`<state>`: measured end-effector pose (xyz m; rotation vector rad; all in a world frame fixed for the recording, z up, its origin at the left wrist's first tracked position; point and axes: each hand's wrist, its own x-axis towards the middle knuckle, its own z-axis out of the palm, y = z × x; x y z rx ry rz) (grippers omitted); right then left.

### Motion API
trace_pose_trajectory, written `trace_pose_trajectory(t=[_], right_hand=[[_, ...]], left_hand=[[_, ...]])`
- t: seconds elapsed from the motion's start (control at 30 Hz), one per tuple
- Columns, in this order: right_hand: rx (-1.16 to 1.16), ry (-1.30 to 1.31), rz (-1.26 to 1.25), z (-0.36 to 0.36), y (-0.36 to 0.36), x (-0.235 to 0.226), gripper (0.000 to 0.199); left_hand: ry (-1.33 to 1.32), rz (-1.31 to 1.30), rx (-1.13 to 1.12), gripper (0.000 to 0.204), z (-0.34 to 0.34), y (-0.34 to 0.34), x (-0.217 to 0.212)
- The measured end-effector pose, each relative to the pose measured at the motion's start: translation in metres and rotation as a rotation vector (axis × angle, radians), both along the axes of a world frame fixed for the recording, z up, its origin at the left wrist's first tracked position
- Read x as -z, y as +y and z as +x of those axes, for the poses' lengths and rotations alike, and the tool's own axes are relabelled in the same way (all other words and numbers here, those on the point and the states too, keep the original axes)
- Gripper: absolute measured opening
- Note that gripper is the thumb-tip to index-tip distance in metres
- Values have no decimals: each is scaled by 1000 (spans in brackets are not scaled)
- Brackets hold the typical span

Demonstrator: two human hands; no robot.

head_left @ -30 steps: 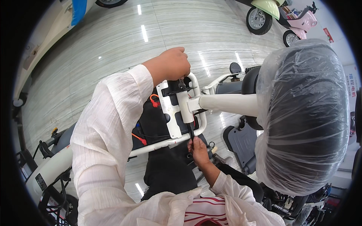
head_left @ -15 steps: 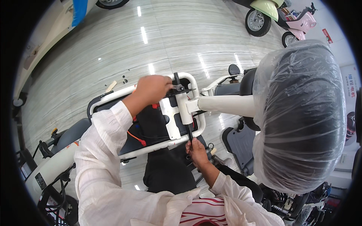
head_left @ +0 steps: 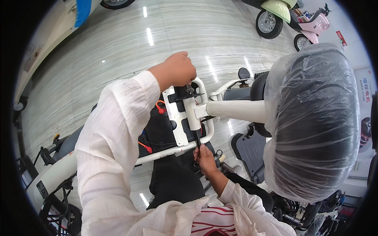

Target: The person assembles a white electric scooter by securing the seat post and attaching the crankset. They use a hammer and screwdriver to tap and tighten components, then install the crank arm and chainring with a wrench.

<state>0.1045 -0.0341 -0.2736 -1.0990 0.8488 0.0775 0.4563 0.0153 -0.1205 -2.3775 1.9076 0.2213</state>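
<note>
My left hand [head_left: 177,70] is closed in a fist over the top of the white tubular rail [head_left: 173,151] of a scooter's rear frame, just above a black bracket [head_left: 188,91]. My right hand [head_left: 204,159] reaches up from below and pinches the lower end of a thin black rod [head_left: 197,139]. The rod sticks out of a white post [head_left: 191,114]. Beside the post is a white mounting plate [head_left: 173,122]. A large black seat wrapped in clear plastic [head_left: 311,118] hangs off a white arm [head_left: 236,111] at the right.
Red wire connectors [head_left: 159,107] and a black compartment [head_left: 161,133] lie inside the frame. A grey footboard [head_left: 250,151] is below the seat. Another scooter's handlebar [head_left: 51,147] is at the lower left. Green [head_left: 275,11] and pink [head_left: 311,29] scooters stand on the glossy floor [head_left: 118,51].
My left hand dropped down and left onto the frame half a second ago, then came back up to the top of the rail. My right hand stayed at the rod.
</note>
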Motion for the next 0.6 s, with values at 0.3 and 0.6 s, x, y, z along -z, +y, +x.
trace_pose_trajectory(t=[0.3, 0.6], right_hand=[[-10, 2, -21, -1, 0, 4, 40], [-14, 16, -20, 0, -1, 1, 40]], left_hand=[[257, 88, -232, 25, 3, 10, 11], [280, -268, -681, 27, -66, 58, 14]])
